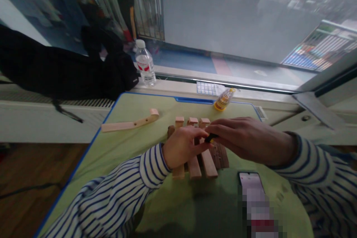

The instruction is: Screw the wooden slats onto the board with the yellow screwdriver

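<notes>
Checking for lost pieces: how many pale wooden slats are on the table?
4: a lone slat at far left; the left slat, middle slat and right slat in a row, partly hidden by the left hand and right hand, which may hide more.

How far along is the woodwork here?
Three pale strips already lie across dark wood. The right hand seems to hold a small black-and-yellow item over them, the left hand beside it. A similar strip lies apart, probably yet to be added. The hands hide any fastening.
</notes>
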Action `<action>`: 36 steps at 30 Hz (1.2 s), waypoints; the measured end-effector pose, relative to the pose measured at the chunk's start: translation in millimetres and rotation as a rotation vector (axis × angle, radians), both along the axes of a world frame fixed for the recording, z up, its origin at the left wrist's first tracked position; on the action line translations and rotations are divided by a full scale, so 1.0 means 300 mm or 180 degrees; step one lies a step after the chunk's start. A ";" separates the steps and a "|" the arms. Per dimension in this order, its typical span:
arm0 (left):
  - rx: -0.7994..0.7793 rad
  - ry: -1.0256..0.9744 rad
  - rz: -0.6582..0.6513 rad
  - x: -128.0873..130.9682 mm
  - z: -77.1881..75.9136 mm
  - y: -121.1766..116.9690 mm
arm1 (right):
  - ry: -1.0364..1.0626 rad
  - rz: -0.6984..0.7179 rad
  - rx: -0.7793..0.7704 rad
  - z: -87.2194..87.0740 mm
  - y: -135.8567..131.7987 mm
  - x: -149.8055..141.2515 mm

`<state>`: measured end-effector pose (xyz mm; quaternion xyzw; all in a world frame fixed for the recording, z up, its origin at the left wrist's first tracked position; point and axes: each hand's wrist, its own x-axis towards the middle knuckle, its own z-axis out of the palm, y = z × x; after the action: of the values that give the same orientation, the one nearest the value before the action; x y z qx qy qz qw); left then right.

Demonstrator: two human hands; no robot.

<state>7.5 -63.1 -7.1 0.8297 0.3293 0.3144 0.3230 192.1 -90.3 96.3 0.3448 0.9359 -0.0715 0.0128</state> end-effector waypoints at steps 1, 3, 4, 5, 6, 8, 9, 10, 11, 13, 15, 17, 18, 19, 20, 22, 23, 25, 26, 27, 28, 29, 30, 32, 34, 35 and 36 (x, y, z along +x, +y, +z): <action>0.0020 0.0031 0.0017 0.002 0.001 -0.002 | 0.0004 0.0003 -0.0006 -0.001 0.002 0.000; 0.0011 0.0107 0.0013 0.005 0.003 -0.005 | 0.0006 0.0015 -0.0018 -0.002 0.006 0.000; -0.0012 0.0152 0.0000 0.006 0.005 -0.006 | 0.0009 0.0020 -0.0024 -0.003 0.008 0.000; -0.0041 0.0197 -0.0023 0.007 0.007 -0.006 | 0.0000 0.0022 -0.0035 -0.005 0.010 0.000; -0.0072 0.0234 -0.0041 0.008 0.010 -0.006 | -0.0012 0.0043 -0.0042 -0.007 0.012 0.000; -0.0136 0.0254 -0.0061 0.008 0.013 -0.004 | 0.0011 0.0042 -0.0015 -0.013 0.015 0.002; -0.0171 0.0242 -0.0091 0.007 0.014 -0.002 | 0.0032 0.0046 -0.0002 -0.017 0.016 0.003; -0.0200 0.0219 -0.0125 0.007 0.014 0.000 | 0.0060 0.0040 0.0012 -0.022 0.015 0.005; -0.0216 0.0189 -0.0165 0.006 0.013 0.002 | 0.0089 0.0035 0.0025 -0.027 0.014 0.006; -0.0204 0.0141 -0.0230 0.005 0.008 0.007 | 0.0128 0.0000 0.0048 -0.038 0.011 0.008; -0.0158 0.0132 -0.0254 0.004 0.004 0.012 | 0.0151 -0.0063 0.0083 -0.048 0.007 0.010; -0.0128 0.0120 -0.0297 0.003 0.001 0.015 | 0.0164 -0.0135 0.0134 -0.056 0.002 0.010; -0.0125 0.0104 -0.0331 0.002 0.001 0.017 | 0.0171 -0.0161 0.0157 -0.059 0.000 0.010; -0.0131 0.0084 -0.0372 0.002 0.001 0.018 | 0.0171 -0.0184 0.0177 -0.062 -0.003 0.010; -0.0143 0.0070 -0.0414 0.002 0.002 0.019 | 0.0168 -0.0203 0.0202 -0.065 -0.006 0.010; -0.0168 0.0068 -0.0474 0.001 0.004 0.020 | 0.0145 -0.0238 0.0253 -0.069 -0.012 0.009; -0.0182 0.0076 -0.0501 0.001 0.005 0.020 | 0.0124 -0.0248 0.0278 -0.071 -0.015 0.008; -0.0224 0.0085 -0.0567 0.000 0.006 0.021 | 0.0085 -0.0269 0.0332 -0.075 -0.021 0.006; -0.0246 0.0079 -0.0607 -0.001 0.007 0.021 | 0.0065 -0.0281 0.0362 -0.077 -0.024 0.004; -0.0265 0.0069 -0.0643 -0.002 0.008 0.021 | 0.0044 -0.0295 0.0396 -0.079 -0.027 0.003; -0.0278 0.0063 -0.0669 -0.003 0.009 0.021 | 0.0019 -0.0313 0.0439 -0.080 -0.030 0.001; -0.0278 0.0064 -0.0682 -0.003 0.009 0.021 | -0.0012 -0.0335 0.0483 -0.082 -0.032 -0.001; -0.0269 0.0074 -0.0691 -0.004 0.010 0.021 | -0.0046 -0.0354 0.0526 -0.084 -0.033 -0.003; -0.0242 0.0116 -0.0713 -0.006 0.010 0.022 | -0.0099 -0.0393 0.0597 -0.087 -0.037 -0.008; -0.0232 0.0161 -0.0771 -0.007 0.009 0.023 | -0.0109 -0.0426 0.0642 -0.091 -0.040 -0.013; -0.0240 0.0177 -0.0807 -0.008 0.008 0.023 | -0.0097 -0.0446 0.0664 -0.093 -0.043 -0.016; -0.0257 0.0185 -0.0839 -0.009 0.007 0.024 | -0.0079 -0.0474 0.0685 -0.094 -0.045 -0.019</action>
<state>4.8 -56.0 -4.9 0.8608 0.2390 0.2315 0.3850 186.3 -103.9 68.0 0.4137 0.9097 0.0329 -0.0180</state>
